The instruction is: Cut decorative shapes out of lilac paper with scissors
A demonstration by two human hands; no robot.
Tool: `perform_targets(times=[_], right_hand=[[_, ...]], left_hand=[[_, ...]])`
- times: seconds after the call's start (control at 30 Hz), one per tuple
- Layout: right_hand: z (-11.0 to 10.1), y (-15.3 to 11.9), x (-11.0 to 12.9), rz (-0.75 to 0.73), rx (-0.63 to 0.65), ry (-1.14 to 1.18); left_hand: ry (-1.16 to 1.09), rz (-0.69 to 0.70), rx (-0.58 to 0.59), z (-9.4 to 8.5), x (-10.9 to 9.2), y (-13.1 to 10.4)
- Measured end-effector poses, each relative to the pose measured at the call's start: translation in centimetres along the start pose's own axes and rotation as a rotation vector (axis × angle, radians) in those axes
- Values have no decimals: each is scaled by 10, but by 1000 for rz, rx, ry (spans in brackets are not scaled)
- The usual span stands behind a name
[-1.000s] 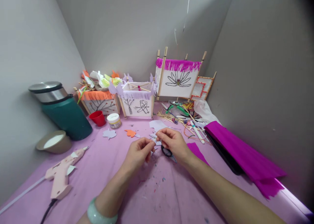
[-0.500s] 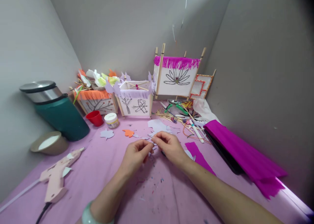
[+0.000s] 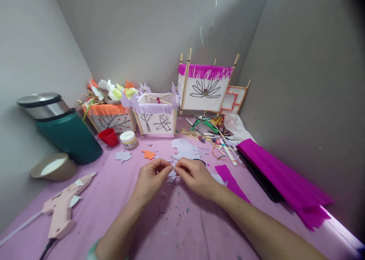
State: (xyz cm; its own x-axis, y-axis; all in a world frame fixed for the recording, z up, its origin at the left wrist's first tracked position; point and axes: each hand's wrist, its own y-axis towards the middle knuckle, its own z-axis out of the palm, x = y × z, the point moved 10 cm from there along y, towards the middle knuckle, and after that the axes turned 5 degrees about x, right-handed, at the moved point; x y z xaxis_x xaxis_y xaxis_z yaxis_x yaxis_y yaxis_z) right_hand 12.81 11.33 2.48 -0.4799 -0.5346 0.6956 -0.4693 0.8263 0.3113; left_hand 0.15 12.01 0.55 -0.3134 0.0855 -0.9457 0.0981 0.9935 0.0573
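My left hand (image 3: 154, 178) is closed in a pinch at the middle of the table, its fingertips close to those of the other hand. Just to its right, my right hand (image 3: 196, 176) is pinched too. What either holds is too small to make out. Pale lilac paper (image 3: 184, 148) lies beyond the fingers, with small scraps near the fingertips. Scissors (image 3: 174, 158) show partly at the right hand, a metal tip on one side and a dark handle on the other. An orange paper cutout (image 3: 148, 154) and a lilac leaf-shaped cutout (image 3: 123, 156) lie to the left.
A pink glue gun (image 3: 61, 208), bowl (image 3: 54, 167), green bottle (image 3: 70, 132), red cup (image 3: 109, 137) and white jar (image 3: 128, 140) stand left. Decorated lanterns (image 3: 202, 92) stand behind. Sticks, pliers (image 3: 195, 124), a marker (image 3: 228, 152) and magenta paper (image 3: 273, 168) lie right.
My left hand has shifted slightly left, and my right hand has lowered its fingertips a little. More of the scissors and the lilac scraps shows. The view has shifted slightly.
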Motion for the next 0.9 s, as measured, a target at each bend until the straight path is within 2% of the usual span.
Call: perform_targets(times=[0.2,0.37,0.53,0.6,0.77,0.83,0.9], right_hand=[[-13,-2,-2,0,-151,47],[-13,-4,-1,-5,-186,94],[1,-1,-28,199,-148,582],[6,-2,-33,250,-148,687],[-11,-4,-13,66,-247,379],[-8,-4,-19,110,-237,458],[-1,-3,-33,212,-221,632]], left_hand=[[195,68,-37,-2,-11,-4],[224,75,-46,-1,-13,-5],[57,-10,-3,2,1,-2],[34,-28,5,3,3,-2],[161,27,-74,-3,-6,-6],[139,24,-64,-2,-4,-6],[83,-5,-36,0,0,-5]])
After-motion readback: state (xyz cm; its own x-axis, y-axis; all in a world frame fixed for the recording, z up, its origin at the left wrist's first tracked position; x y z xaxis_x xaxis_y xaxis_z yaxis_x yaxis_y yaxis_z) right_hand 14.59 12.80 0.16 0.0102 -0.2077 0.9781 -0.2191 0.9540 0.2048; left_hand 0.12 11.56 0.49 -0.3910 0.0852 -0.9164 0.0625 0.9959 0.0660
